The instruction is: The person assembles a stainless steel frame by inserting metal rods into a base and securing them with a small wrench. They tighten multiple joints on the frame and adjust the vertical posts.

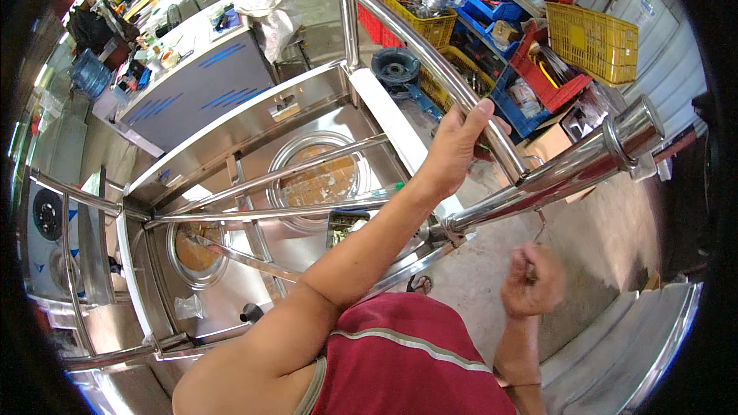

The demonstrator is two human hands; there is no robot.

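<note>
My left arm stretches up across the steel frame. My left hand (455,146) is wrapped round a shiny steel tube (419,44), close to where it meets a thicker polished pipe (550,183). Lower right, my right hand (532,280) is curled closed, slightly blurred, below the thick pipe and apart from it; whatever its fingers hold is hidden. The stainless steel frame (400,119) lies on its side or upside down, with round ringed openings (317,177) in its panel. Inside it a small dark tray (344,228) carries small parts, partly behind my forearm.
Blue bins (492,1), a red bin (550,69) and yellow crates (592,42) fill the shelves at right. A dark round cast part (396,67) stands behind the frame. Far left is a cluttered workbench (192,92). Curved sheet metal (623,353) rises at lower right.
</note>
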